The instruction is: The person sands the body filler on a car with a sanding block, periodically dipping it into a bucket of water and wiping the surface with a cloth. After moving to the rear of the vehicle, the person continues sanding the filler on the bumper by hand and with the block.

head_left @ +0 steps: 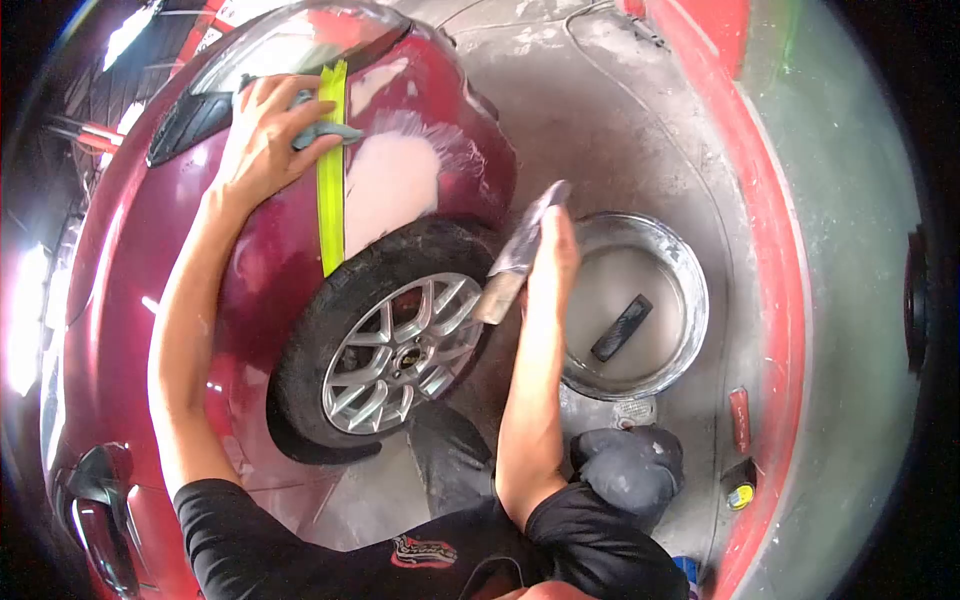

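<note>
My left hand (268, 135) presses a crumpled grey-blue cloth (328, 132) against the dark red car panel, its fingers bent over it beside a strip of yellow-green tape (331, 190). Right of the tape, above the wheel, is a pale sanded filler patch (395, 180) with whitish smears around it. My right hand (556, 250) grips a sanding block (500, 292) wrapped in greyish sandpaper, held tilted in the air between the wheel and the basin, off the panel. Most of the right fingers are hidden behind the block.
A round basin (697, 300) of cloudy water stands at the right, with a black block (622, 328) in it. The tyre (310, 340) and silver rim (400, 350) are close by. A red-handled tool (739, 420) and a tape measure (740, 495) lie by the red-edged wall.
</note>
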{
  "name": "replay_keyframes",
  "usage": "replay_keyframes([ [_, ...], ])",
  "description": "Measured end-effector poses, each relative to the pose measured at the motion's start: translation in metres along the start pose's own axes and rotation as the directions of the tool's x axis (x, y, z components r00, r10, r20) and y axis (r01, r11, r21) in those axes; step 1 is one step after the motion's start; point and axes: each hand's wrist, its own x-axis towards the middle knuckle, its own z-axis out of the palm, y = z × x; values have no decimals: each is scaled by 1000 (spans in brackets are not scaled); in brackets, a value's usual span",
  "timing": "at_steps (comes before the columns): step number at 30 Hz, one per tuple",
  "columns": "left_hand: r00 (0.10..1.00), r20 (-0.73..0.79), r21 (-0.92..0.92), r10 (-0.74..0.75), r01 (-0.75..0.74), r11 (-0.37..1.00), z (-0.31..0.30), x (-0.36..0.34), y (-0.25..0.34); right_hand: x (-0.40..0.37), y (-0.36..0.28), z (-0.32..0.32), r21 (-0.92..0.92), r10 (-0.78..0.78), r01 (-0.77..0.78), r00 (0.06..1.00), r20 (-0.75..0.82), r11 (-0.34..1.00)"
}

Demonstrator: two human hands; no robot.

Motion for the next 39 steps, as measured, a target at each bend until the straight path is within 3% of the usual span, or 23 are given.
replay_keyframes([
  [1,995,101,-14,-22,23,1000,9,-4,6,8,-3,-13,3,7,-7,1000,-16,1000],
  [5,983,181,-128,-34,58,990,65,5,54,-15,-79,14,134,-68,78,995,-74,988],
  [9,969,248,-79,-1,21,997,141,13,103,-21,-94,9,3,-174,176,976,-129,984],
  [11,977,210,-47,33,-23,999,184,17,132,-14,-93,0,-29,-154,151,977,-146,988],
  [13,940,337,-60,55,-37,997,216,26,156,-10,-97,-8,-16,-104,103,984,-147,995],
  [16,938,335,-91,92,-65,994,247,7,188,-5,-106,-19,-36,-88,84,990,-112,996],
  [19,832,528,-156,170,-102,983,221,-24,205,-7,-125,-22,-121,-95,82,991,-99,989],
  [24,913,397,-100,-91,142,985,119,-57,177,-22,-132,-8,-223,-140,116,986,-94,968],
  [28,892,271,-18,-362,381,925,70,-104,187,-30,-118,-9,-321,-110,115,993,34,940],
  [31,841,108,-21,-531,536,844,46,-132,215,-28,-111,-15,-497,-111,219,965,237,839],
  [32,844,41,-99,-534,536,839,46,-140,228,-18,-98,-20,-460,-232,378,911,342,804],
  [33,842,-30,-181,-538,525,832,49,-146,243,-14,-99,-21,-560,-246,447,883,399,698],
  [36,771,34,-512,-636,560,651,66,-146,293,-8,-111,-28,-721,-243,643,765,596,259],
  [39,738,136,-733,-660,523,434,112,-145,331,2,-122,-58,-793,63,610,791,608,-9],
])
